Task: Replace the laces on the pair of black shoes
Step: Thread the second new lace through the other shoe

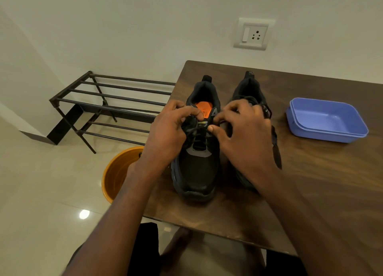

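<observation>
Two black shoes stand side by side on the brown wooden table (310, 182), toes toward me. The left shoe (196, 172) has an orange insole and a black lace (196, 130) across its tongue. My left hand (167, 135) pinches the lace at the shoe's left upper eyelets. My right hand (242, 135) pinches the lace on the shoe's right side, thumb and forefinger together. The right shoe (248, 87) sits behind my right hand and is mostly hidden by it.
A blue plastic tub (325, 120) sits on the table at the right. An orange bucket (118, 172) stands on the floor by the table's left edge. A black metal shoe rack (107, 101) stands against the wall at the left. A wall socket (252, 34) is above.
</observation>
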